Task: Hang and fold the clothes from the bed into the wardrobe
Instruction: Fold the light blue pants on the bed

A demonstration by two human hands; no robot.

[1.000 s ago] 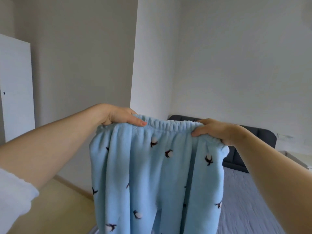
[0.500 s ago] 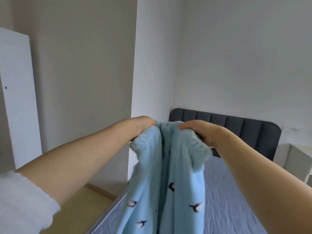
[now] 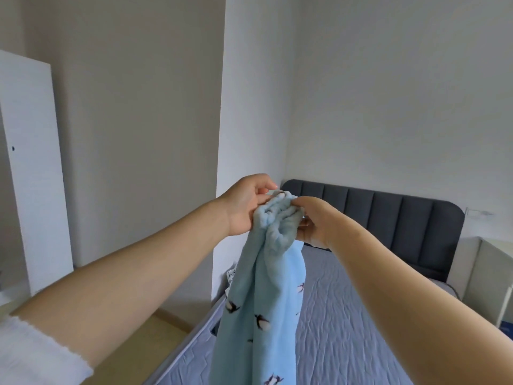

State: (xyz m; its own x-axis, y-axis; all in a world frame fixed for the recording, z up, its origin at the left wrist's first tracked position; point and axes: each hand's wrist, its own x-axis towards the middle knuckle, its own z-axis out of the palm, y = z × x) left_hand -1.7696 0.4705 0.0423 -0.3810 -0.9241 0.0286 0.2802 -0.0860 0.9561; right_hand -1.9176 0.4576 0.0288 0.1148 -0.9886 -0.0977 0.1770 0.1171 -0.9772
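Light blue fleece trousers with small dark bird prints hang in front of me over the bed. Their elastic waistband is bunched together, folded in half lengthwise. My right hand grips the bunched waistband from the right. My left hand is at the waistband's left side, fingertips touching the top of the fabric. The legs drop out of view at the bottom edge. A white wardrobe door stands at the far left.
The bed has a blue-grey quilted cover and a dark padded headboard. A patterned cloth shows on the bed's left edge behind the trousers. A white bedside unit stands at the right. Wooden floor runs along the bed's left side.
A second ago my hands held the waistband spread wide. They have come together, folding the trousers in half, and the view has tilted down toward the bed.
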